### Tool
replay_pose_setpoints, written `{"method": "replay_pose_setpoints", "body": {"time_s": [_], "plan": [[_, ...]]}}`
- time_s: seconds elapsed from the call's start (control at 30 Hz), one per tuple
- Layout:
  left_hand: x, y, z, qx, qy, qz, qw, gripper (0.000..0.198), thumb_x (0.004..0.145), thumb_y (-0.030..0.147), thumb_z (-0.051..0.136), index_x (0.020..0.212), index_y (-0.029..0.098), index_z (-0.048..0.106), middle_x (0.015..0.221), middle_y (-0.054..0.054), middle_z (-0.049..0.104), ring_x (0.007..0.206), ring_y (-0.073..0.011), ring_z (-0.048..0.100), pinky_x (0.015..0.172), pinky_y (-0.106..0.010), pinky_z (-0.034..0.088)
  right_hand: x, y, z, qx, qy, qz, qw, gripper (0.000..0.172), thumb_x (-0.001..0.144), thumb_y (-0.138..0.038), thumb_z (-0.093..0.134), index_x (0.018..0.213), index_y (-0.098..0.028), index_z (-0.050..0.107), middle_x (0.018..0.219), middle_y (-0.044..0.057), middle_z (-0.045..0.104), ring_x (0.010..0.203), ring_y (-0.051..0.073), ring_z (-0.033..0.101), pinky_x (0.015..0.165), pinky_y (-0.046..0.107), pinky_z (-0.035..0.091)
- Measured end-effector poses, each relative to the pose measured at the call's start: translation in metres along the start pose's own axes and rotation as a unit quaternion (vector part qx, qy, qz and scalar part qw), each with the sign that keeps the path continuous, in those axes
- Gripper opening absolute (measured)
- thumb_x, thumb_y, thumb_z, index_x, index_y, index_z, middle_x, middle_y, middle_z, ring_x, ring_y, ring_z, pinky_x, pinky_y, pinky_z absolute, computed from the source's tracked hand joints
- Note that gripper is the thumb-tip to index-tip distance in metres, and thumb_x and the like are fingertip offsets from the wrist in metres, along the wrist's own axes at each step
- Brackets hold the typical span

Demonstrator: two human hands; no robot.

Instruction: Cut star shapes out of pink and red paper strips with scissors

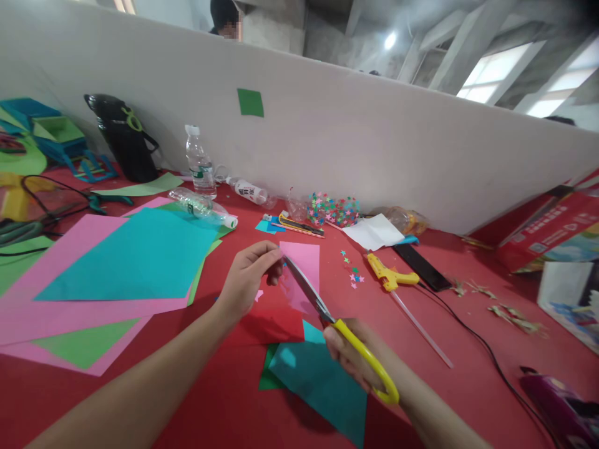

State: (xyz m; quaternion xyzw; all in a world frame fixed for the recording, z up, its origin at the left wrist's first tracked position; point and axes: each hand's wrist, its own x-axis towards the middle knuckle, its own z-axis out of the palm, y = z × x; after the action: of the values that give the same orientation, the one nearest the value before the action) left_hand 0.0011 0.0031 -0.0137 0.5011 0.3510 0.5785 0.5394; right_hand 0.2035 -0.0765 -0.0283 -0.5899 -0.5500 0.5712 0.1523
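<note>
My left hand (248, 274) pinches the edge of a small pink paper sheet (302, 268) and holds it up over the red table (224, 399). My right hand (355, 355) grips yellow-handled scissors (337, 324), whose blades lie against the pink sheet near my left fingers. Below the scissors a teal paper piece (318, 380) and a green scrap (269, 374) lie flat on the table.
Large teal (135, 255), pink and green sheets lie at the left. A yellow glue gun (388, 274) with a black cord, plastic bottles (201, 162), a jar of coloured stars (332, 209), a black bag (124, 137) and boxes (552, 231) stand around. A white partition (374, 143) backs the table.
</note>
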Motion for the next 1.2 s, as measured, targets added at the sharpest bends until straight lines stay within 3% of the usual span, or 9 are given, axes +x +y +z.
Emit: {"method": "replay_pose_setpoints", "body": {"time_s": [0.2,0.37,0.57,0.93,1.2], "plan": [[-0.001,-0.004,-0.003,0.019,0.003,0.005,1.000,0.020,0.083,0.024,0.058,0.064,0.018,0.059,0.054,0.004,0.056,0.048,-0.0071,0.049,0.044,-0.018,0.038,-0.001,0.001,-0.001,-0.024,0.022,0.003,0.999,0.040,0.081,-0.055,0.048,0.061,-0.021,0.046,0.033,-0.010,0.029,0.025,0.008,0.030,0.027,0.018,0.024],[-0.004,-0.003,-0.001,0.044,-0.007,0.001,0.999,0.019,0.081,0.026,0.059,0.064,0.017,0.060,0.053,0.004,0.056,0.046,-0.0071,0.049,0.043,-0.018,0.038,-0.001,0.003,-0.002,-0.019,0.002,-0.028,0.999,0.042,0.084,-0.058,0.047,0.067,-0.019,0.050,0.038,-0.008,0.035,0.029,0.008,0.036,0.031,0.019,0.027],[-0.004,0.000,0.002,0.060,0.009,0.000,0.998,0.020,0.079,0.028,0.059,0.063,0.017,0.060,0.052,0.003,0.055,0.045,-0.0077,0.048,0.042,-0.018,0.037,-0.003,0.000,0.001,-0.015,0.026,-0.031,0.999,0.044,0.082,-0.061,0.046,0.062,-0.021,0.045,0.034,-0.011,0.028,0.026,0.006,0.028,0.028,0.017,0.021],[-0.004,0.003,0.002,0.061,0.017,-0.002,0.998,0.019,0.078,0.028,0.060,0.062,0.018,0.059,0.051,0.003,0.055,0.045,-0.0079,0.048,0.042,-0.019,0.036,0.003,0.000,0.002,0.002,0.017,0.008,1.000,0.038,0.085,-0.051,0.050,0.061,-0.022,0.044,0.032,-0.011,0.028,0.024,0.007,0.028,0.026,0.018,0.020],[-0.004,-0.002,0.001,0.056,0.010,-0.001,0.998,0.022,0.081,0.028,0.060,0.063,0.017,0.059,0.053,0.002,0.056,0.046,-0.0084,0.049,0.044,-0.020,0.039,0.007,0.008,0.002,0.012,0.007,-0.019,1.000,0.042,0.082,-0.058,0.047,0.062,-0.021,0.046,0.035,-0.010,0.030,0.025,0.007,0.030,0.026,0.018,0.022]]}}
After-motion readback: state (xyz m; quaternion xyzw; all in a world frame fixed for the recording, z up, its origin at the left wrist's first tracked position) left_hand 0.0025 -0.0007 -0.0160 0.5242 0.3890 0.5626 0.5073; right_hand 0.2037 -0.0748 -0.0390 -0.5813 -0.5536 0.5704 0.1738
